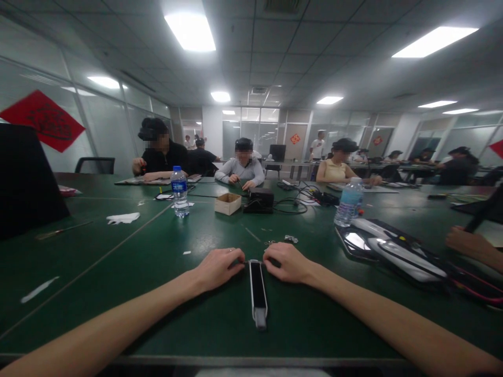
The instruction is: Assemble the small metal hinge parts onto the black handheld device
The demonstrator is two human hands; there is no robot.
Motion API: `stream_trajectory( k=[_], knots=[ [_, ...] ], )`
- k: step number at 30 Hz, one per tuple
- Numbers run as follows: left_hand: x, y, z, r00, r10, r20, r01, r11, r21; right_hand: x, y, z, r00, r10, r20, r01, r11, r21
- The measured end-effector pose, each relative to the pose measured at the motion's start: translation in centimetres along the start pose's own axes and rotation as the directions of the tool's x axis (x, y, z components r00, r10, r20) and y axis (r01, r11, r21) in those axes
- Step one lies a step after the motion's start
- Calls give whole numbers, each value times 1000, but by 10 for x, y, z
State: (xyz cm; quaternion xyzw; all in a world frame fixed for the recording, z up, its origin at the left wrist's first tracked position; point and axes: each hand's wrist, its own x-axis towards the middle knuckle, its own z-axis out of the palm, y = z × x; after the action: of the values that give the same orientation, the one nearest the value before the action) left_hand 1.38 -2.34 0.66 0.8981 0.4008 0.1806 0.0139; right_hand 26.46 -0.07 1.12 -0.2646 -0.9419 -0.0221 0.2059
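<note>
On the green table in front of me lies a narrow black strip with white edges and a grey end piece (258, 290), its long side pointing toward me. My left hand (221, 268) rests at the left of its far end, thumb and fingers drawn together in a pinch. Opposite it, my right hand (288, 263) is pinched the same way at the right of that end. Something thin and dark seems to run from the fingertips to the strip, too small to name. Just beyond my right hand are small shiny metal bits (291, 239).
A small open cardboard box (228, 204) and a black box (258, 201) stand farther back among cables. Water bottles stand left (180, 192) and right (349, 203). At the right lie a tablet (357, 242) and a white-and-black case (406, 256), near another person's hand (467, 243).
</note>
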Motion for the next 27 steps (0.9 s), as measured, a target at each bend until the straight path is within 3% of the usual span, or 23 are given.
stream_trajectory(
  k=[5,14,22,27],
  knots=[
    [1,2,-1,999,-38,13,38,999,-25,-1,-2,-6,999,1,48,-2,999,36],
    [4,3,3,999,-49,13,50,997,-62,-1,2,-2,1000,-8,16,7,999,34],
    [5,8,-1,996,-70,56,73,996,-58,0,13,-4,964,264,-26,-265,947,-181],
    [5,7,-1,996,-66,67,69,997,-35,0,19,0,948,314,43,-302,935,-184]
  ],
)
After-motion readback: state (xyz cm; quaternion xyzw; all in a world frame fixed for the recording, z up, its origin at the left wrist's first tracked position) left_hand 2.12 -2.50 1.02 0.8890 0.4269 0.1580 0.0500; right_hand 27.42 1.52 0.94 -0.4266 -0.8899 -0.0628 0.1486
